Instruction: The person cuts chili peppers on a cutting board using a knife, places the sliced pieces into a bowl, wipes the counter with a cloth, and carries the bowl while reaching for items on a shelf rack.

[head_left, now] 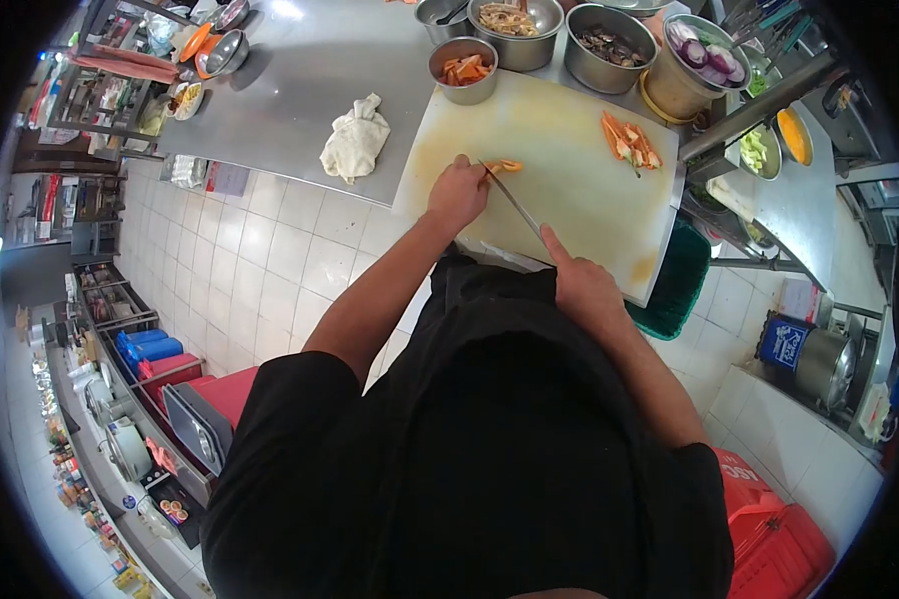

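My right hand (581, 283) grips the handle of a knife (514, 205), its blade pointing up and left across the board. Beside the blade's tip, my left hand (457, 193) is closed with its fingers bent down at the board; what they press on is mostly hidden. Small orange pepper pieces (506, 166) lie just past the blade tip. Both hands work over a white cutting board (559, 130) with yellowish stains. More orange pepper pieces (629, 142) are heaped at the board's right side. A metal bowl (463, 93) with cut orange pepper stands at the far left corner.
Behind the board are metal pots with shredded food (507, 20) and dark slices (612, 45), and a container of red onions (707, 55). A white cloth (357, 139) lies on the steel table (280, 110). A green bin (674, 285) stands below the board's right edge.
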{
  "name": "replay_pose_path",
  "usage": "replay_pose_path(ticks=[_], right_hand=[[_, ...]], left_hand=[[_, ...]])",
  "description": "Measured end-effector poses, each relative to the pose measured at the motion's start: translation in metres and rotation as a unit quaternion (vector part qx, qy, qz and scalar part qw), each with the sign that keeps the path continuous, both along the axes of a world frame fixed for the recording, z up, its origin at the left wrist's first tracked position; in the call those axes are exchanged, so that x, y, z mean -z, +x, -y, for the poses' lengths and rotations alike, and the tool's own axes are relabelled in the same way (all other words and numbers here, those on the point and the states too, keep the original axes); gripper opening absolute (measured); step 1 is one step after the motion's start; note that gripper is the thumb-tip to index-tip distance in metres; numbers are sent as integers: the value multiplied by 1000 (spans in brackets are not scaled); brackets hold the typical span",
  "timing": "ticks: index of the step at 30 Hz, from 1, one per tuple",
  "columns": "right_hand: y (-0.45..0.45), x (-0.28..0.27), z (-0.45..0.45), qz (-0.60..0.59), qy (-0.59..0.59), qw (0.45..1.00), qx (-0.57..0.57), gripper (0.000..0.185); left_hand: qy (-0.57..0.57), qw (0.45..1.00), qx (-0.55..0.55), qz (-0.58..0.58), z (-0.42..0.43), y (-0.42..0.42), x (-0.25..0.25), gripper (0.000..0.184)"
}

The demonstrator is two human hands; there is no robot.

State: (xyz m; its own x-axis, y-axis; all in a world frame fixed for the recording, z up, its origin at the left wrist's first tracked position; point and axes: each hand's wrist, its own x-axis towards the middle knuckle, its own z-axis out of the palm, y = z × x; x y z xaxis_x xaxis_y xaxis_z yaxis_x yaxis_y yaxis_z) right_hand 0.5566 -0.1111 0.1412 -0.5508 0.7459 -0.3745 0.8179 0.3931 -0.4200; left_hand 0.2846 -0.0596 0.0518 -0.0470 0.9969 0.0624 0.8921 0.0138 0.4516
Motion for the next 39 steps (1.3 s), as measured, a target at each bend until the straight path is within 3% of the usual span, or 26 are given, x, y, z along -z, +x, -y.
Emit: replay_pose_path(ticks=[4, 8, 16, 22, 39], right_hand=[[-2, 3, 1, -18, -9, 1000, 7, 83], [-14, 48, -4, -77, -17, 996, 46, 78], [6, 28, -11, -110, -11, 991, 79, 66], [-4, -7, -13, 45, 29, 998, -44, 73], [-2, -29, -24, 59, 93, 991, -78, 71]], left_hand=[[-10, 1000, -1, 7, -1, 1, -2, 15], [-18, 1000, 4, 10, 0, -1, -2, 18], [86, 994, 52, 35, 20, -27, -7, 20], [46, 996, 76, 10, 23, -33, -6, 17], [31, 996, 81, 1, 17, -33, -4, 14]])
